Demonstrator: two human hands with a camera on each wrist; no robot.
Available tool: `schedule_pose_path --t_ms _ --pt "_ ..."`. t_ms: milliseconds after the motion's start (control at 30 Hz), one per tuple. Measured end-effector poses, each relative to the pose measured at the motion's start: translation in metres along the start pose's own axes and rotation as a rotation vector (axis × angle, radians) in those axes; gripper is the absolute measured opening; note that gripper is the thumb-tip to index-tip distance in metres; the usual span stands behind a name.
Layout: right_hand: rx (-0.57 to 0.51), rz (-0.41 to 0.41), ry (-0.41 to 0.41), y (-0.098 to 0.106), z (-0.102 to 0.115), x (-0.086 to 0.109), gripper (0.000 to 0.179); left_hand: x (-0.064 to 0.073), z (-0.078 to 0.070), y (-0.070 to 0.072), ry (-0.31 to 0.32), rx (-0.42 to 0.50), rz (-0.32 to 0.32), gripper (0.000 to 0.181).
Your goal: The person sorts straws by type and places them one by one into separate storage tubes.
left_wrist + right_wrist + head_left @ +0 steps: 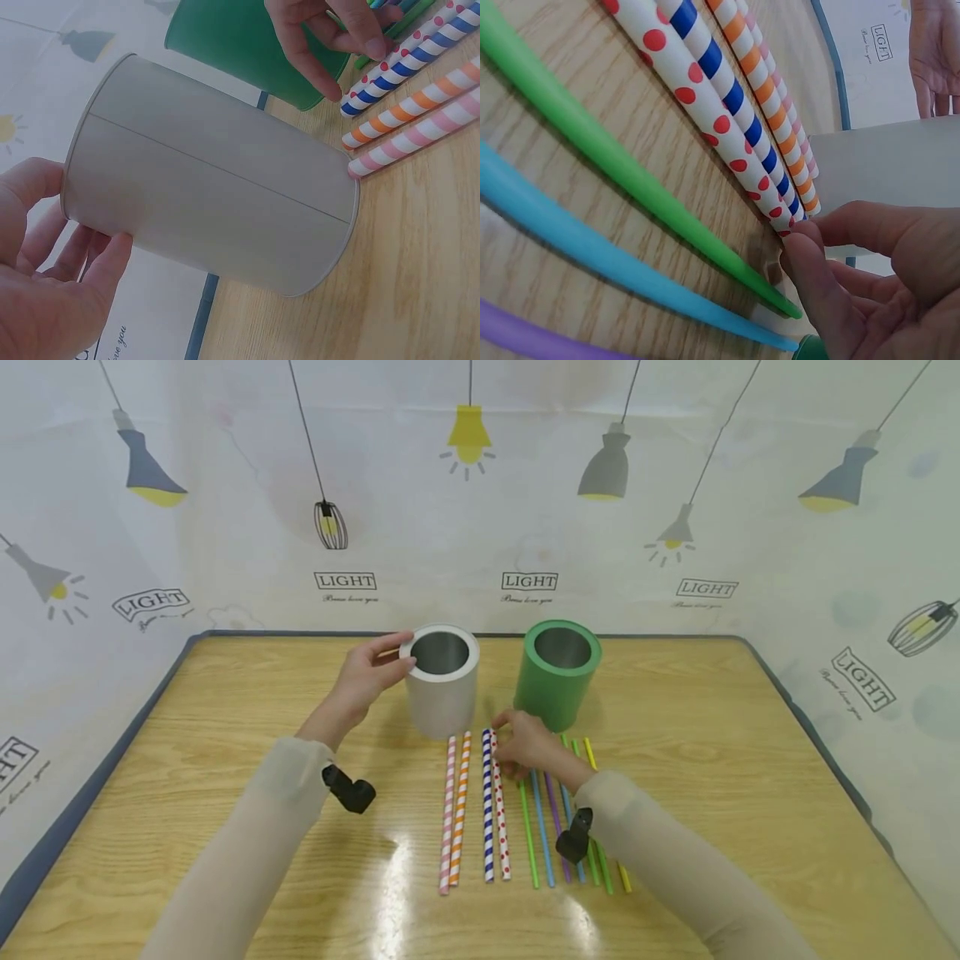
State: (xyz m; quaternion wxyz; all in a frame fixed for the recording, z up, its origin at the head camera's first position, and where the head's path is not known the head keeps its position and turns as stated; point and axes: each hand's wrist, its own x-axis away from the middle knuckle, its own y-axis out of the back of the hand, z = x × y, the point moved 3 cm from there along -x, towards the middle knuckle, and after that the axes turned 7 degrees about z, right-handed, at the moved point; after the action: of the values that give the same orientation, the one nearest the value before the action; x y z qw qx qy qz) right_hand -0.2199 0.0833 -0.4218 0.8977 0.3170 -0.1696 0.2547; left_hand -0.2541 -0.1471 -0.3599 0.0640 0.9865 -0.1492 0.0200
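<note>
Fingers and thumb of my left hand (pixel 363 681) hold the left side of a white can (pixel 442 702) at its rim; it stands upright with an open top. My right hand (pixel 528 745) has its thumb and index finger at the far end of a red-dotted paper straw (pixel 720 124), pinching it. A blue-striped paper straw (pixel 488 818) lies right alongside, its far end close to my fingertips. Behind the right hand stands a green can (pixel 555 689), upright with a dark inside.
Left of the blue-striped straw lie an orange-striped straw (pixel 460 810) and a pink-striped straw (pixel 447 818). Several thin plastic straws, including a green straw (pixel 530 835) and a blue straw (pixel 542 831), lie under and beside the right forearm. A printed backdrop (pixel 420 527) rises behind the wooden table (pixel 225 735).
</note>
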Motion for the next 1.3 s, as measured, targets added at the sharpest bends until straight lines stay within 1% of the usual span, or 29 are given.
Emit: schedule_pose_path --t_ms 167,433,633,833,967,1100,1200,1300 --pt "-0.003 -0.013 0.004 -0.002 -0.002 -0.002 0.052 0.000 0.001 0.000 -0.005 0.000 0.000 0.046" --pt "0.017 -0.011 -0.032 -0.006 0.000 -0.007 0.059 -0.001 0.002 0.000 -0.013 0.001 0.000 0.047" --pt "-0.005 -0.005 -0.052 -0.010 -0.001 -0.009 0.064 0.000 0.001 0.000 -0.013 0.005 -0.006 0.047" --pt "-0.034 -0.003 -0.043 -0.011 -0.002 -0.008 0.065 0.000 0.002 -0.001 -0.007 0.010 -0.013 0.047" --pt "-0.030 -0.021 -0.032 -0.010 -0.002 -0.006 0.066 -0.001 0.003 -0.002 -0.002 0.010 -0.013 0.047" --pt "0.004 -0.026 0.023 -0.006 0.002 0.000 0.063 -0.002 0.005 -0.001 -0.002 0.010 -0.015 0.047" --pt "0.016 -0.015 0.104 0.000 0.009 0.009 0.061 -0.002 0.006 0.000 -0.007 0.003 -0.013 0.048" --pt "-0.003 -0.007 0.197 0.009 0.018 0.019 0.060 -0.002 0.005 0.000 -0.007 0.003 -0.013 0.048"
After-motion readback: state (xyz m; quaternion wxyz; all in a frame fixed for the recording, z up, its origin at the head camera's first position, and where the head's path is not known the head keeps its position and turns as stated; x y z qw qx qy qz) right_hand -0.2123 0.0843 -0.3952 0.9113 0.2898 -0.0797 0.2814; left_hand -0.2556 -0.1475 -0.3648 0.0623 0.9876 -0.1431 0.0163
